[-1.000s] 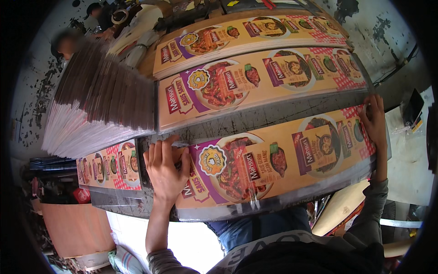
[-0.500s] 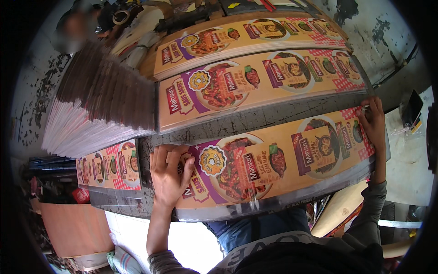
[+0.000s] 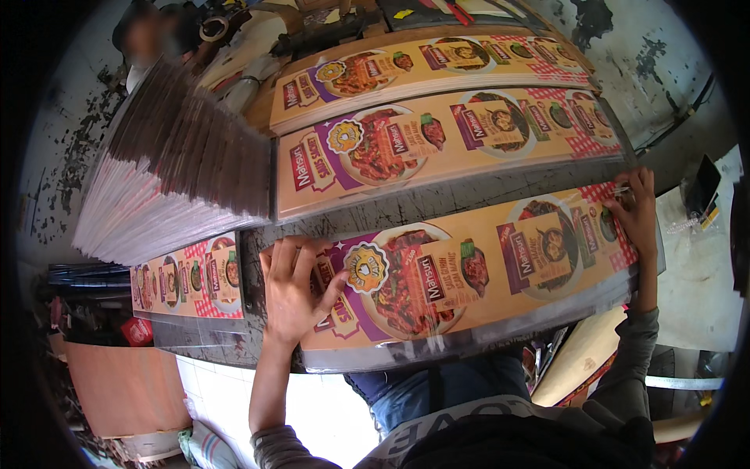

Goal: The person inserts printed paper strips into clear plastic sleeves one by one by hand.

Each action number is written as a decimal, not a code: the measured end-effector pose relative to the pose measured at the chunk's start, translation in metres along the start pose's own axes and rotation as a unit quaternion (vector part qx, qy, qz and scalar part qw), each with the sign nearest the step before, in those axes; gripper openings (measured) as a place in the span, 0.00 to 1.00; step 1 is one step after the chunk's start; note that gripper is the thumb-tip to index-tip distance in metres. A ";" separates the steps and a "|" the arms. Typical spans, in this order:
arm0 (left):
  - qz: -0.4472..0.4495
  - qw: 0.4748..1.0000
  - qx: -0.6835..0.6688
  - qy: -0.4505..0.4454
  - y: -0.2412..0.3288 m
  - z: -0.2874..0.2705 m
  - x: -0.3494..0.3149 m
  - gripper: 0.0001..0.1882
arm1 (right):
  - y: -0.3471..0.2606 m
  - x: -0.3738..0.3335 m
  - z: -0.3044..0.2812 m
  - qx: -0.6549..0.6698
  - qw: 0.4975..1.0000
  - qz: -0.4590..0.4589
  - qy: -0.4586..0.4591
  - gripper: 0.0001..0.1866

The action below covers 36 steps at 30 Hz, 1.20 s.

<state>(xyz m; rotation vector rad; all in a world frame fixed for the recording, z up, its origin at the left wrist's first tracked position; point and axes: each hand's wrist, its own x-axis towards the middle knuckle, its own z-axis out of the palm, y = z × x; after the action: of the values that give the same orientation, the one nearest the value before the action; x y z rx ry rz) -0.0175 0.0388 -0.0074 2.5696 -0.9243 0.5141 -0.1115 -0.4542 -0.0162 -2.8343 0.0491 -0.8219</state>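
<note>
At the near side of the desk (image 3: 375, 217), which is dark and scratched, a long printed sheet (image 3: 476, 270) with food pictures is laid flat, and a clear plastic margin (image 3: 437, 349) is seen along its near edge. Its left end is touched by the left hand (image 3: 293, 301): the fingers are bent over toward the desk, and the thumb is spread apart from them, resting on the printed face. The far right corner is reached by the right hand (image 3: 641, 215), with the fingers curled there; whether the corner is pinched cannot be told. The step in hand is judged to be the straightening of this sheet by its two ends; for the next move, an equal hold at both ends seems to be called for, so that the plastic is not creased. To the left, a shorter printed piece (image 3: 187, 285) is placed on the desk. Farther, behind the long sheet, a middle stack (image 3: 453, 148) of similar prints is set, and a fanned pile (image 3: 180, 164) is leaned at its left. Behind them a far stack (image 3: 430, 76) is seen, and a red-handled tool (image 3: 459, 12) lies beyond it.
</note>
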 end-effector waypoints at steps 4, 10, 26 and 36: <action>0.033 0.999 0.001 0.001 -0.001 0.000 0.001 0.20 | -0.001 -0.001 -0.002 0.001 1.000 0.010 -0.011 0.24; 0.030 0.999 -0.011 -0.022 -0.003 0.001 -0.002 0.20 | -0.006 0.000 -0.002 0.028 0.999 -0.020 0.015 0.27; -0.040 0.999 -0.003 0.012 -0.002 0.002 -0.002 0.08 | -0.012 0.002 -0.002 0.056 0.997 -0.030 0.035 0.16; 0.003 0.998 -0.019 0.053 -0.008 0.003 -0.003 0.06 | -0.004 0.009 -0.005 0.048 0.996 0.038 -0.059 0.10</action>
<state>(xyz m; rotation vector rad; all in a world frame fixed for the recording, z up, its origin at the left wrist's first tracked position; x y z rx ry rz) -0.0134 0.0448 -0.0130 2.4806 -0.8962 0.6205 -0.1067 -0.4517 -0.0064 -2.7657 0.0975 -0.6216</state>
